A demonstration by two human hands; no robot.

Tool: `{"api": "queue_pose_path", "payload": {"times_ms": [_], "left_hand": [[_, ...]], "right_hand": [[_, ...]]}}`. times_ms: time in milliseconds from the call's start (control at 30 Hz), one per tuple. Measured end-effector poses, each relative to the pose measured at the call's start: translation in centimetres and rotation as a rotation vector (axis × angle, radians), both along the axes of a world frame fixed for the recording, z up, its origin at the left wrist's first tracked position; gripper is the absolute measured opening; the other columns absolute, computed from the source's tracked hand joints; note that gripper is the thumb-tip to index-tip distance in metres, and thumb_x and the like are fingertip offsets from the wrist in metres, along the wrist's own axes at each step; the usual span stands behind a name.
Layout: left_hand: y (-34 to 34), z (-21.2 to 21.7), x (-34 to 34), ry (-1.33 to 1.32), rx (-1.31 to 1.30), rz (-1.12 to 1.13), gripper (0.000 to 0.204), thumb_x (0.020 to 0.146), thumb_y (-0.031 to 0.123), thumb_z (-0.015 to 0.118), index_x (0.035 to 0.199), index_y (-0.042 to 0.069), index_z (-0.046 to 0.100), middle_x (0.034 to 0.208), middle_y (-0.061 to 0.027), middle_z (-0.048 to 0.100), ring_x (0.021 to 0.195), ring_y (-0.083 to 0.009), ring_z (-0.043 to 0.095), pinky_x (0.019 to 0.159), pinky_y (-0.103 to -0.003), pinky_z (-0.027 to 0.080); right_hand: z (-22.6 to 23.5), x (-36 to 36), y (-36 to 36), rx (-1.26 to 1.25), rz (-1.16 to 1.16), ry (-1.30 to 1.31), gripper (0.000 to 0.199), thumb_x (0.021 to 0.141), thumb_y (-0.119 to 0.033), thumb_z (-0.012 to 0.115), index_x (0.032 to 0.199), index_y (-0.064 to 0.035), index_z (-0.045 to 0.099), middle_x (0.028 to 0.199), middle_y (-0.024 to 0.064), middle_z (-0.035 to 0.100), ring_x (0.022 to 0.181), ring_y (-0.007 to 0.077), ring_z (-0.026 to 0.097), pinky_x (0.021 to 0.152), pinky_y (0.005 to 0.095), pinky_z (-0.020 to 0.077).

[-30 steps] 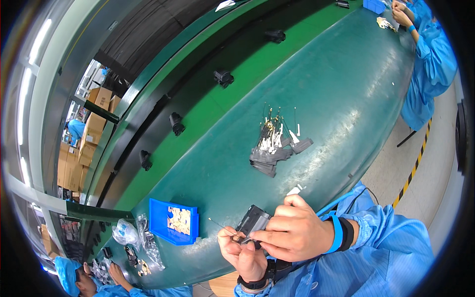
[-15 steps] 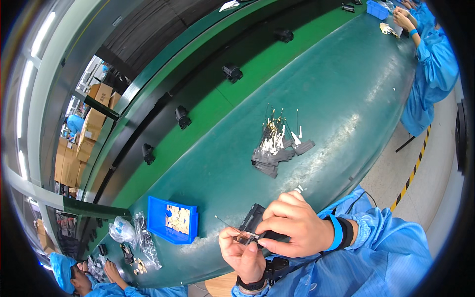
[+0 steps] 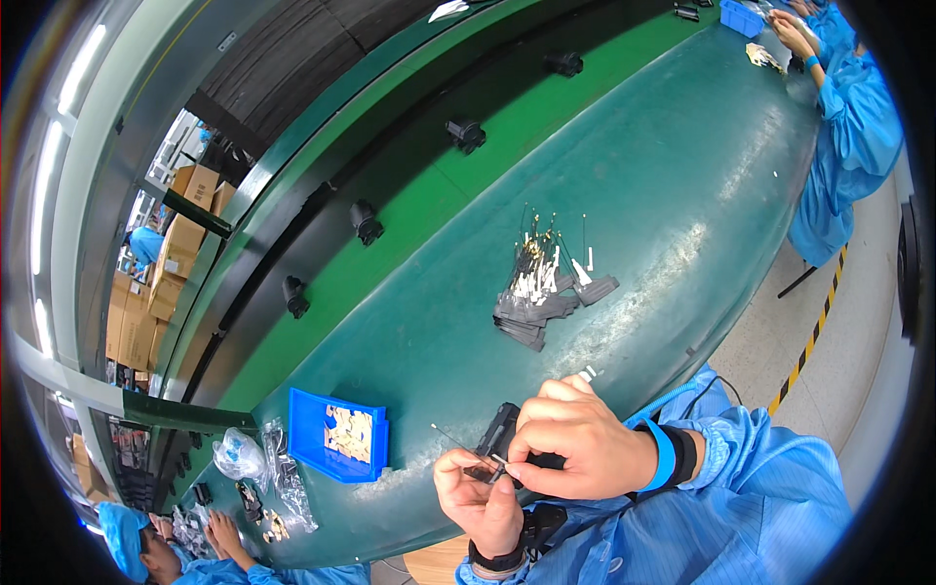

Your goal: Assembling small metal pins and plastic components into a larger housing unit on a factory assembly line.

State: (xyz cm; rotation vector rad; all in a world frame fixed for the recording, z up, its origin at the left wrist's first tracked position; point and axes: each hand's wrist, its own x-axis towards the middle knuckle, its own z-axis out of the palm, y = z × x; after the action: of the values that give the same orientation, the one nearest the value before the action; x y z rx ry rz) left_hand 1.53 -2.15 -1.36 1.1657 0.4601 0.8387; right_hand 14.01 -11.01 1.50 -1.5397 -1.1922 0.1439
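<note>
My right hand (image 3: pixel 575 448) grips a small black flat part (image 3: pixel 499 431) just above the near edge of the green table (image 3: pixel 682 175). My left hand (image 3: pixel 478 492) pinches a thin wire (image 3: pixel 458 439) with a small end piece against that black part. Both hands touch each other over the part. Farther out on the table lies a pile of thin wires with white tags and grey strips (image 3: pixel 544 288).
A blue bin (image 3: pixel 336 434) with small yellowish pieces stands to the left, with clear bags (image 3: pixel 244 453) beside it. A person in blue works at the lower left (image 3: pixel 185 546), another at the far right end (image 3: pixel 848 117). Black fixtures (image 3: pixel 366 222) line the table's back.
My hands, still holding the black part and wire, have shifted slightly right and down in the view. The pile on the table has not been touched.
</note>
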Motion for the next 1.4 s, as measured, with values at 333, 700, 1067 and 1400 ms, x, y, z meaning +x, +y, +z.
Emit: {"api": "queue_pose_path", "payload": {"times_ms": [333,700,1067,1400], "left_hand": [[0.4,-0.4,-0.1,0.036,0.061,-0.016,0.04,0.073,0.01,0.072,0.099,0.003,0.042,0.082,-0.0046,0.049,0.072,-0.0114,0.054,0.062,-0.022,0.047],[0.9,0.9,-0.2,-0.026,-0.231,-0.165,0.036,0.074,0.0,0.062,0.101,0.004,0.039,0.079,-0.0086,0.049,0.064,-0.0192,0.059,0.04,-0.028,0.05],[1.0,1.2,0.0,0.11,-0.248,-0.131,0.033,0.07,-0.011,0.05,0.098,0.004,0.042,0.087,-0.0075,0.047,0.068,-0.0129,0.054,0.047,-0.024,0.048],[0.6,0.7,0.2,-0.117,-0.335,-0.163,0.046,0.069,-0.007,0.061,0.109,0.004,0.041,0.093,-0.0073,0.052,0.089,-0.0136,0.053,0.075,-0.021,0.044]], "right_hand": [[0.0,0.3,0.0,0.022,-0.022,-0.039,0.016,0.071,-0.021,0.066,0.066,-0.0133,0.053,0.068,0.0003,0.046,0.066,0.0206,0.044,0.062,0.0336,0.03],[-0.6,1.2,-0.2,0.056,-0.068,0.088,0.015,0.069,-0.015,0.068,0.076,-0.0086,0.057,0.08,0.0051,0.052,0.073,0.0231,0.048,0.066,0.0339,0.0375],[-1.6,0.2,0.3,0.051,0.044,0.246,0.038,0.072,-0.02,0.067,0.105,-0.0053,0.056,0.114,0.0156,0.048,0.104,0.0315,0.048,0.088,0.0384,0.0378],[-2.3,-0.9,1.2,0.079,0.072,0.38,0.041,0.08,-0.022,0.063,0.115,-0.0026,0.052,0.121,0.0189,0.043,0.111,0.0327,0.046,0.092,0.0377,0.038]]}}
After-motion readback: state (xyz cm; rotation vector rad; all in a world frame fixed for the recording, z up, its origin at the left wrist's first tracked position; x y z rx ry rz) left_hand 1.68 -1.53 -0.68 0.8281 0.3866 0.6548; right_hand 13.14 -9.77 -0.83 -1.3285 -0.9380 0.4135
